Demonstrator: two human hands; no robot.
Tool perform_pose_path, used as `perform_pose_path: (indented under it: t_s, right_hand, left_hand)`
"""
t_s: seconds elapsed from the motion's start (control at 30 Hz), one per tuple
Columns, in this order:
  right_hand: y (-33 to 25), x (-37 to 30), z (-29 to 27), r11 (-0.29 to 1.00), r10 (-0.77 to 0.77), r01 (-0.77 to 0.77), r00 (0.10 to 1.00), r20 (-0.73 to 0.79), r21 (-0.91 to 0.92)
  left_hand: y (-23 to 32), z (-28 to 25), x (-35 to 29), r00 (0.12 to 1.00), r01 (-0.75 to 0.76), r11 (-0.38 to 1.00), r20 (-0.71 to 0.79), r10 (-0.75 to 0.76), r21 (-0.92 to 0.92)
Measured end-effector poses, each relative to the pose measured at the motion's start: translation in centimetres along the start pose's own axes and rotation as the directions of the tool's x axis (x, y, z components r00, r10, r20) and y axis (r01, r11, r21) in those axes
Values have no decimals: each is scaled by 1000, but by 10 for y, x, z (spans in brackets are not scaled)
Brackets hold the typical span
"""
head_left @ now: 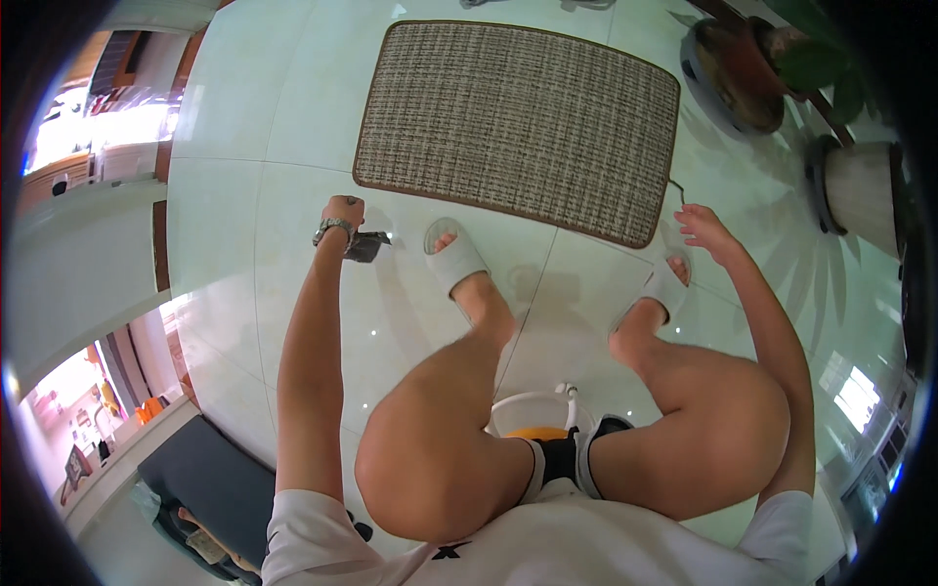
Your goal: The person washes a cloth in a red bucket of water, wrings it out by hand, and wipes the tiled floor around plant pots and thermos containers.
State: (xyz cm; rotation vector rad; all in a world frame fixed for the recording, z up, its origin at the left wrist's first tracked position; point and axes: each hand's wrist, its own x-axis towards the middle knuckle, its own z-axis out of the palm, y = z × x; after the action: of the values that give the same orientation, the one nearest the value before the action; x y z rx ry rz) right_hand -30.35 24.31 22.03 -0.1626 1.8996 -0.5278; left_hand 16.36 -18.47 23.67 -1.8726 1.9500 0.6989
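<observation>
My left hand, with a bracelet or watch at its wrist, is closed in a fist left of my feet. A small dark grey, crumpled-looking thing hangs under it; its kind is unclear. In front of my feet lies a brown-and-beige woven mat with a dark brown border. My right hand hovers by the mat's near right corner, fingers apart and bent a little. A short thin dark cord runs from the mat's right edge to near those fingertips; whether they touch it I cannot tell.
Grey slippers are on my feet, on glossy pale floor tiles. Potted plants stand at the right, one in a whitish pot. A white round-rimmed thing with yellow inside sits between my legs. A dark bench-like surface is at lower left.
</observation>
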Motion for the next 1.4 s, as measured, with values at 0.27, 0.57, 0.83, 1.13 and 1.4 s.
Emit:
perform_pose_path:
  t_s: [0.27,0.57,0.83,1.13,1.4]
  right_hand:
    - [-30,52,34,994,-19,35,989,-145,106]
    - [-34,110,40,998,-25,46,906,-422,39]
    - [-62,80,18,975,3,32,988,-157,219]
    - [-199,-11,23,965,-254,261,953,162,-20]
    - [-249,-50,94,898,-301,226,941,154,376]
  left_hand:
    - [5,-12,46,970,-23,994,-236,48,109]
    - [31,5,78,998,53,998,-38,-54,-36]
    - [29,4,91,986,119,993,-123,-116,17]
    - [162,-71,-46,583,-807,573,41,811,146]
    - [256,3,-164,266,-964,265,166,950,31]
